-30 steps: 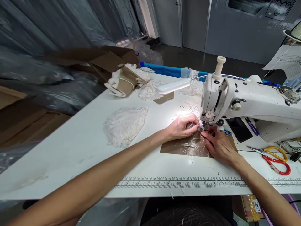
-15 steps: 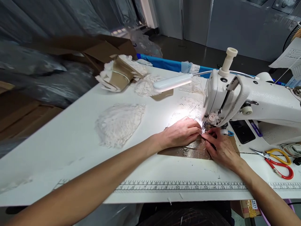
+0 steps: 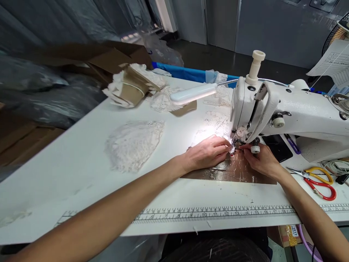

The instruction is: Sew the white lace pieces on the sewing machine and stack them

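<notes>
At the needle of the white sewing machine (image 3: 255, 105), my left hand (image 3: 208, 153) is closed, its fingertips pinching the edge of white lace fabric (image 3: 214, 125) that spreads behind it under the lamp's glow. Just right of the presser foot, my right hand (image 3: 261, 158) has its thumb and forefinger drawn together. A white knob partly covers those fingers, and what they hold is too small to make out. Beneath both hands lies a shiny brown sheet (image 3: 229, 173). A little red shows at the needle.
A curved white lace piece (image 3: 136, 145) lies to the left. Tied lace bundles (image 3: 133, 87) sit farther back beside the lamp (image 3: 193, 93). On the right are a dark phone (image 3: 278, 148), a purple pen (image 3: 292, 144) and red-and-yellow-handled scissors (image 3: 317, 182). A ruler strip (image 3: 204, 214) runs along the front edge.
My right hand has shifted from in front of the needle to the right side of the presser foot, uncovering more of the brown sheet. My left hand stays by the needle. The view has turned slightly right.
</notes>
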`<state>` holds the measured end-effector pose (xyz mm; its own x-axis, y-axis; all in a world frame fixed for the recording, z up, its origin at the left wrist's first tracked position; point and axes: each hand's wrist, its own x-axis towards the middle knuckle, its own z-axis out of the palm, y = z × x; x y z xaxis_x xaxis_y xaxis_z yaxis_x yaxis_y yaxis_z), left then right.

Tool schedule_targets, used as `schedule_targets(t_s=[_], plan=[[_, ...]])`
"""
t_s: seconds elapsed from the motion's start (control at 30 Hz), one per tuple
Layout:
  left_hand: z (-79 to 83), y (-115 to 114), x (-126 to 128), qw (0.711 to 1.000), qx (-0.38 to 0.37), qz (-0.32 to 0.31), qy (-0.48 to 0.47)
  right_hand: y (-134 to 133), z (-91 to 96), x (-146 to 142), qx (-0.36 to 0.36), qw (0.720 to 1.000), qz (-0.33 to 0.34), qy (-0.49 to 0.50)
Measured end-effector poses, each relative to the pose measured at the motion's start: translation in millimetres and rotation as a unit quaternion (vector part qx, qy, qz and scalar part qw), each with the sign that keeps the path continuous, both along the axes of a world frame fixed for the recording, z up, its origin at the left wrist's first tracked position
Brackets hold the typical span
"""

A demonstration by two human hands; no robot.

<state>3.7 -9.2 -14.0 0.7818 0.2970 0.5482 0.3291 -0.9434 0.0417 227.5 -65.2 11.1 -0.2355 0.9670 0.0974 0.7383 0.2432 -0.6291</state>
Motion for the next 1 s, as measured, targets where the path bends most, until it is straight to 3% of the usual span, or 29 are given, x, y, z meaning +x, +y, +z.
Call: schedule_targets(t_s=[0.17, 0.37, 0.5, 0.63, 0.77, 1.0], plan=[[-1.2, -1, 2, 0.999, 0.046, 0.021, -0.013, -11, -21.3, -6, 0.107, 0.993, -0.034, -0.021], [-6.5, 2, 1, 1.000, 0.007, 0.011, 0.015, -15, -28.4, -4, 0.163, 0.982, 0.043, -0.083], [-6.1, 2, 0, 1.000, -0.013, -0.004, 0.010, -15, -24.8, -4, 0.162, 0.972, 0.084, -0.145], [-5.1, 2, 0, 1.000, -0.001, -0.011, -0.004, -16, -23.8, -4, 0.155, 0.973, 0.086, -0.145], [-5.0, 2, -1, 0.999, 0.033, 0.007, -0.006, -15, -24.2, -2, 0.167, 0.979, 0.087, -0.076], [-2.6, 2, -1, 1.000, 0.009, -0.006, -0.012, -11, -23.6, 1, 0.088, 0.996, 0.022, 0.028]])
